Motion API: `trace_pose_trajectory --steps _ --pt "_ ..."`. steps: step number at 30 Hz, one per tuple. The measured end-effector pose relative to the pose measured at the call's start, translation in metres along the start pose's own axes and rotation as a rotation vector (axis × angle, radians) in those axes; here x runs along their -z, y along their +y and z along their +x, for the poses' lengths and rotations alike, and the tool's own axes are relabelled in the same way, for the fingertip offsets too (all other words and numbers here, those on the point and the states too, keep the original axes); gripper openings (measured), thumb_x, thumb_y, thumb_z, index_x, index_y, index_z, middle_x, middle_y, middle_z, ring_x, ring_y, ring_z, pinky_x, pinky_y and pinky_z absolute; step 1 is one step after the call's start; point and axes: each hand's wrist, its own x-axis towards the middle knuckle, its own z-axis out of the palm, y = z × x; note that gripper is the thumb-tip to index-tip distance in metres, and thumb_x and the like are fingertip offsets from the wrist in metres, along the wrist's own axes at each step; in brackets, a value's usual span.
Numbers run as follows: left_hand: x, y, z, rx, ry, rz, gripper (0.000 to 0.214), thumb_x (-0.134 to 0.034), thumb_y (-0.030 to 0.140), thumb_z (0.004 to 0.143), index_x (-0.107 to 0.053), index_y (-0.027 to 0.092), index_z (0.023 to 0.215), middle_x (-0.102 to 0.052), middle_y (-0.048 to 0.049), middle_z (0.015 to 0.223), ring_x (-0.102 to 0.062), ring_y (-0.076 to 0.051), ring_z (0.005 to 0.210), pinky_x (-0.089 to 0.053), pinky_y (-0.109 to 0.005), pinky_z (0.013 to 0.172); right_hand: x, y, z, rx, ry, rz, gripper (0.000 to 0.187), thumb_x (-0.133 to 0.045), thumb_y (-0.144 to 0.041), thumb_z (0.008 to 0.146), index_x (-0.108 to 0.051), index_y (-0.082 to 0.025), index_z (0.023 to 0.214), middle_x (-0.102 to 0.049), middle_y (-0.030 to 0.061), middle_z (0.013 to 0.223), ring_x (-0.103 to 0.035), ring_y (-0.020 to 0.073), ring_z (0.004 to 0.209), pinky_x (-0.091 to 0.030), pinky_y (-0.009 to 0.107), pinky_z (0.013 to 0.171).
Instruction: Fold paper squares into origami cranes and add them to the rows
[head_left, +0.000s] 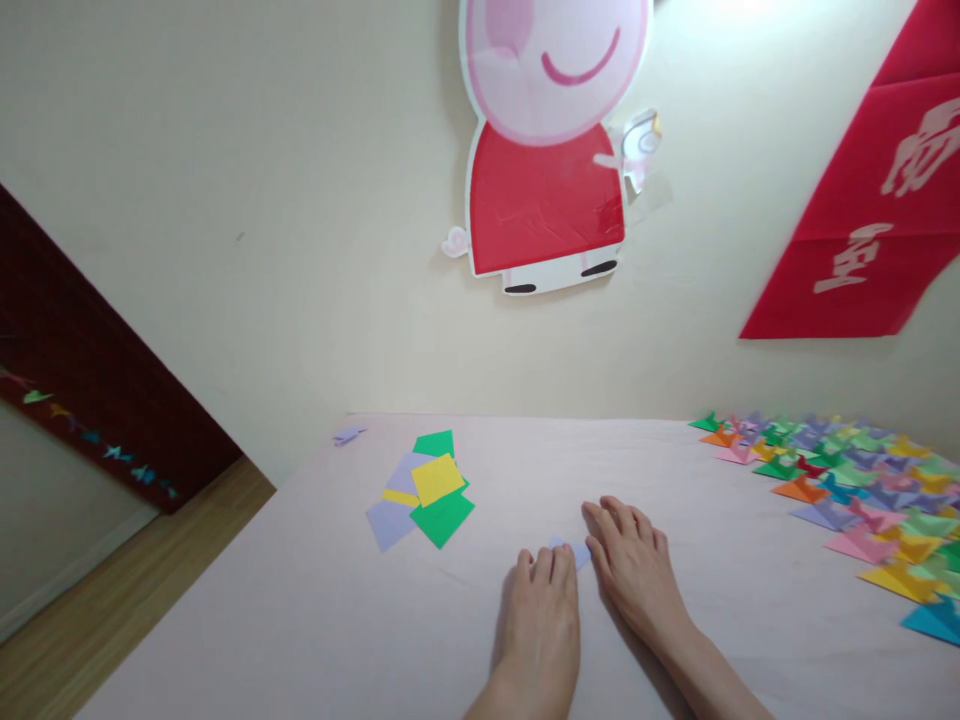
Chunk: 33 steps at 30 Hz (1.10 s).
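Note:
A small piece of lavender origami paper [580, 555] lies on the table between my two hands, partly covered by fingers. My left hand [541, 615] holds it down against the tabletop with bent fingers pressed close together. To the right, my right hand [637, 570] rests palm down with its fingers stretched out and slightly apart. Its thumb reaches the paper's right edge. How the paper is folded cannot be made out.
Loose green, yellow and lavender paper squares [437, 482] lie to the left. A lavender folded piece [349, 435] sits at the far left corner. Rows of colourful folded paper figures [862, 490] cover the table's right side. The wall [337, 250] stands behind the table [300, 620].

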Motion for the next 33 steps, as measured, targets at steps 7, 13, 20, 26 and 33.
trace_pose_trajectory --steps 7,13,20,26,33 --pt "-0.018 -0.008 -0.014 0.068 0.015 0.006 0.051 -0.045 0.012 0.088 -0.049 0.010 0.140 -0.050 -0.0117 0.143 -0.044 -0.027 0.130 -0.038 -0.045 0.107 0.000 -0.001 0.001 -0.004 -0.016 0.005 0.038 -0.041 -0.019 0.092 -0.060 -0.026 0.124 -0.057 0.0109 0.133 -0.049 0.0311 0.119 -0.041 0.046 0.090" --pt "-0.026 -0.012 -0.025 0.084 0.048 0.072 0.053 -0.045 0.013 0.086 -0.050 0.010 0.139 -0.053 -0.0114 0.141 -0.045 -0.027 0.130 -0.037 -0.045 0.109 -0.004 0.003 0.000 -0.002 0.030 0.022 0.036 -0.041 -0.021 0.093 -0.061 -0.023 0.122 -0.059 0.0108 0.131 -0.050 0.0305 0.118 -0.041 0.045 0.091" --pt "-0.026 -0.011 -0.022 0.032 0.122 0.163 0.051 -0.044 0.011 0.085 -0.055 0.009 0.135 -0.056 -0.0108 0.138 -0.047 -0.025 0.130 -0.040 -0.042 0.107 -0.009 -0.006 0.004 0.068 0.104 0.077 0.037 -0.047 -0.033 0.092 -0.059 -0.017 0.123 -0.060 0.0134 0.130 -0.049 0.0300 0.120 -0.041 0.043 0.095" --pt "-0.028 -0.013 -0.020 0.003 0.097 0.184 0.048 -0.043 0.014 0.088 -0.055 0.011 0.135 -0.057 -0.0104 0.137 -0.049 -0.025 0.129 -0.041 -0.041 0.106 -0.008 -0.025 0.001 0.074 0.041 0.028 0.042 -0.050 -0.031 0.088 -0.058 -0.025 0.129 -0.057 0.0110 0.137 -0.048 0.0317 0.124 -0.039 0.046 0.097" --pt "-0.025 -0.015 -0.019 0.032 0.049 0.125 0.049 -0.044 0.011 0.089 -0.052 0.010 0.138 -0.055 -0.0118 0.139 -0.048 -0.026 0.129 -0.040 -0.042 0.105 -0.007 0.001 -0.003 0.015 0.000 -0.006 0.043 -0.044 -0.024 0.091 -0.058 -0.031 0.131 -0.057 0.0098 0.137 -0.048 0.0316 0.125 -0.042 0.047 0.094"
